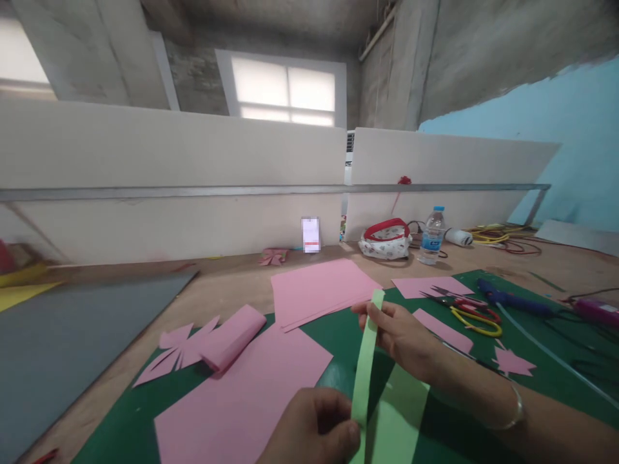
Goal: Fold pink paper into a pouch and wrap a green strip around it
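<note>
A narrow light-green paper strip point(366, 364) is stretched between my two hands above the green cutting mat point(309, 348). My left hand point(314, 428) pinches its lower part between thumb and fingers. Near the top end, my right hand point(394, 332) grips the same strip, with a bracelet on that wrist. Below the strip lies a wider sheet of light-green paper point(399, 415). To the left are a large pink sheet point(242, 396), a folded pink piece point(235, 338) and a pink cut-out with petal-like strips point(176, 348).
Pink sheets point(319, 290) lie beyond my hands. On the right are scissors with yellow handles point(478, 322), a pink star-like cut-out point(513, 359) and a blue glue gun point(512, 299). A water bottle point(432, 238) and a white-and-red pouch point(385, 240) stand behind. A grey board point(91, 341) lies left.
</note>
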`<state>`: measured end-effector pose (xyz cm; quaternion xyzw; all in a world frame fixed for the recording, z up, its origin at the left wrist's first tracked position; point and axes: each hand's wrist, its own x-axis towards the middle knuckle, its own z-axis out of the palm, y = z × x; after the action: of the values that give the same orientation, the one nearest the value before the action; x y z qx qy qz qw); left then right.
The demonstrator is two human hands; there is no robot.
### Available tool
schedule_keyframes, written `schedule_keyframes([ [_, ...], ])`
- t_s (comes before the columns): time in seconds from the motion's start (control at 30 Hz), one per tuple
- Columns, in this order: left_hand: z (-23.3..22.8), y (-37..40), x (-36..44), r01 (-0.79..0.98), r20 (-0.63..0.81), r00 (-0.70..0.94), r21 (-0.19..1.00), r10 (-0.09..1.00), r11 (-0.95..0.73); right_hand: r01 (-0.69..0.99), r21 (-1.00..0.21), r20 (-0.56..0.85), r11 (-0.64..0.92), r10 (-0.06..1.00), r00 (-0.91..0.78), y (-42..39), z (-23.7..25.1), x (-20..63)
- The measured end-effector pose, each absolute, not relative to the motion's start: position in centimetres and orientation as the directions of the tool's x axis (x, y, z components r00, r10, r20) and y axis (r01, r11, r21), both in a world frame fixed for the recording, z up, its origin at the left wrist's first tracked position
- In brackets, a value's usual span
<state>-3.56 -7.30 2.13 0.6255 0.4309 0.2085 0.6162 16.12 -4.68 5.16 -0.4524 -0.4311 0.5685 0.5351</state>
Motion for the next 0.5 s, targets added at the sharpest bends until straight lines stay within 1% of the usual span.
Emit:
schedule_keyframes([
  [0.1, 2.2, -7.4, -3.2, 0.286, -0.257, 0.524, 0.951, 0.812, 0.116, -0.365, -0.925, -0.063, -0.104, 0.99, -0.123, -5.8, 5.4, 15.4],
  [0.17, 2.3, -7.6, -2.9, 0.299, -0.244, 0.515, 0.949, 0.821, 0.095, -0.421, -0.899, -0.046, -0.118, 0.983, -0.177, -6.0, 5.5, 15.3],
  [0.27, 2.9, -7.8, -2.7, 0.348, -0.223, 0.493, 0.936, 0.841, 0.044, -0.501, -0.854, -0.044, -0.143, 0.978, -0.205, -5.7, 5.4, 15.8],
  [0.33, 3.9, -7.3, -3.1, 0.417, -0.182, 0.455, 0.909, 0.872, -0.028, -0.495, -0.855, -0.063, -0.157, 0.977, -0.202, -5.3, 5.3, 16.3],
  [0.4, 5.2, -6.1, -4.4, 0.522, -0.086, 0.375, 0.842, 0.923, -0.134, -0.428, -0.888, -0.087, -0.169, 0.975, -0.204, -5.0, 5.4, 16.8],
  [0.43, 5.9, -5.1, -5.4, 0.589, -0.008, 0.326, 0.784, 0.945, -0.197, -0.391, -0.903, -0.102, -0.177, 0.973, -0.207, -4.9, 5.4, 17.0],
  [0.5, 6.9, -2.9, -7.9, 0.743, 0.152, 0.193, 0.623, 0.969, -0.246, -0.346, -0.917, -0.125, -0.199, 0.967, -0.223, -4.9, 5.6, 17.2],
])
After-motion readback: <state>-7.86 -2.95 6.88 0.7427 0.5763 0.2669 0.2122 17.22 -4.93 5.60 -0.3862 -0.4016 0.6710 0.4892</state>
